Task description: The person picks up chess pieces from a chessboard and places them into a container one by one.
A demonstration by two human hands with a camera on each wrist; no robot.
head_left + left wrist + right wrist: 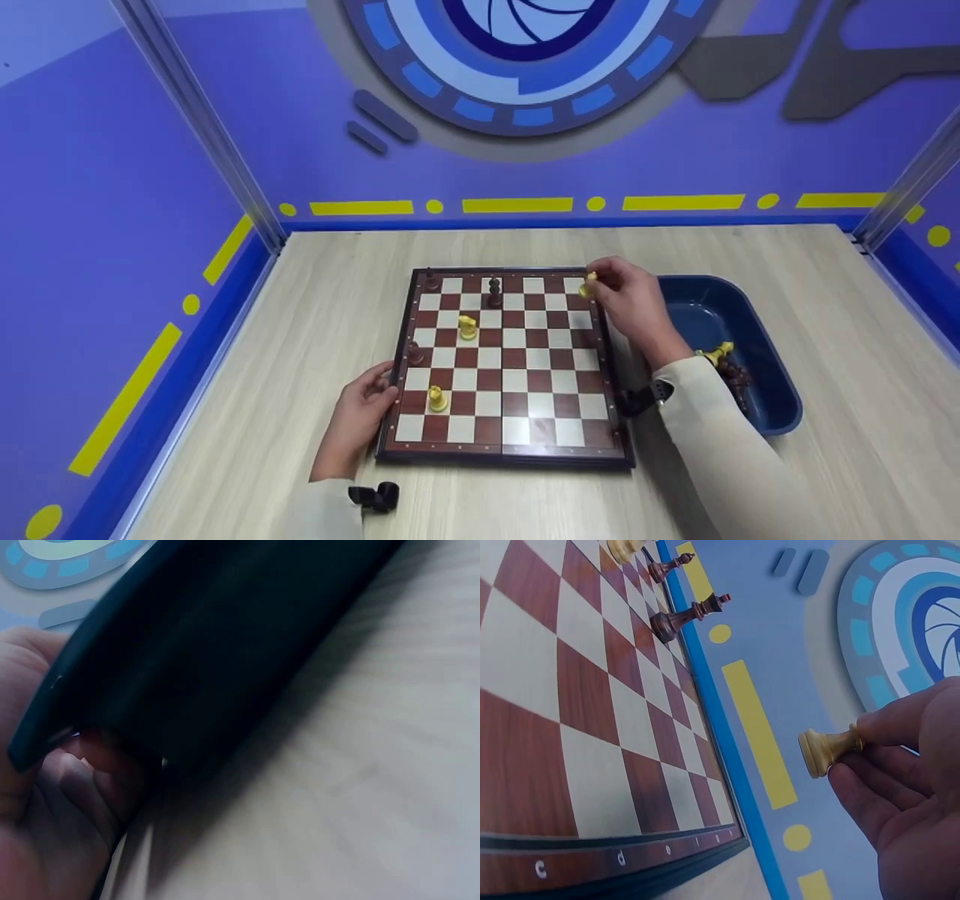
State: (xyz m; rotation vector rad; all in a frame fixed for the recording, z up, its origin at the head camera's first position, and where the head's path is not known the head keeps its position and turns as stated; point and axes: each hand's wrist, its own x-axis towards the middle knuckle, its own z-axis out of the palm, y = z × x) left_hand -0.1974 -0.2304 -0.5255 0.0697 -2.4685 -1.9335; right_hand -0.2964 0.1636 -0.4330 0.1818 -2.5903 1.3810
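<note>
A brown-and-white chessboard point(540, 341) lies on the table. At its left edge, my left hand point(358, 411) grips the rim, thumb above; the left wrist view shows fingers point(82, 802) curled under the dark rim. Over the far right corner, my right hand point(636, 304) pinches a pale yellow chess piece point(823, 750). Its round base points away from the fingers, which hide its top, so its kind cannot be told. On the board stand a yellow knight point(467, 327), another yellow piece point(437, 399), a tall dark piece point(493, 294) and two dark pieces along the left side.
Right of the board, partly behind my right forearm, sits a dark blue tray point(784, 401) holding a yellow piece point(720, 351) and some dark pieces point(736, 375). Purple panels point(525, 176) enclose the table point(300, 315) at the back and sides.
</note>
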